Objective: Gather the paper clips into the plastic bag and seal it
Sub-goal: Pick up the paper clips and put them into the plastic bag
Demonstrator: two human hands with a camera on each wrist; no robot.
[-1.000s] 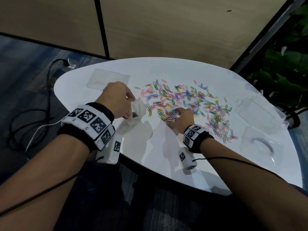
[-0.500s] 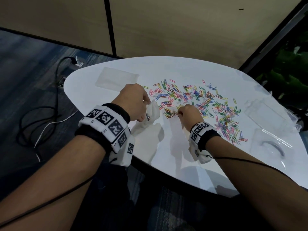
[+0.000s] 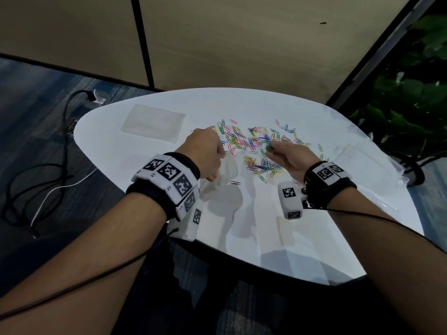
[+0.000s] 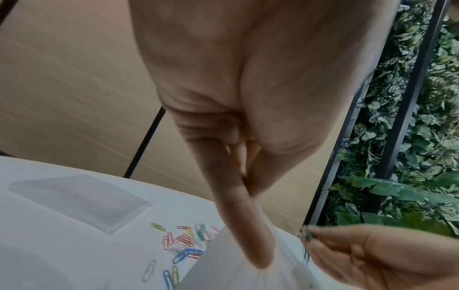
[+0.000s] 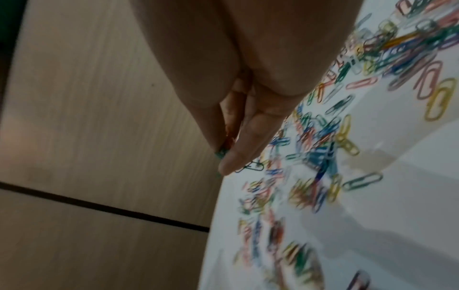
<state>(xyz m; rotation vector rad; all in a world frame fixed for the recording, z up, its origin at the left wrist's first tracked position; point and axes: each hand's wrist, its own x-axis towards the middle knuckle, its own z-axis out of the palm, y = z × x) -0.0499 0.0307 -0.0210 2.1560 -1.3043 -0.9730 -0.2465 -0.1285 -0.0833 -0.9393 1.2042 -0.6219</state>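
Several coloured paper clips [image 3: 251,143] lie scattered over the middle of the white table [image 3: 266,226]. My left hand [image 3: 205,153] pinches the top edge of a small clear plastic bag [image 3: 223,175], which hangs down to the table near its left front edge; the same bag [image 4: 248,274] shows under my thumb in the left wrist view. My right hand [image 3: 287,155] is lifted above the pile and pinches a few paper clips [image 3: 268,148] at its fingertips, a short way right of the bag. The held clips [image 5: 222,152] show green and red in the right wrist view.
A flat stack of clear bags [image 3: 153,122] lies at the table's far left. Clear plastic packaging [image 3: 370,165] sits at the right edge. One loose clip [image 3: 234,182] lies next to the bag. Cables [image 3: 48,165] run over the floor at left; plants [image 3: 411,105] stand at right.
My right hand has risen off the pile with a few clips pinched and turned toward the bag. The left hand has kept holding the bag; the head view has shifted.
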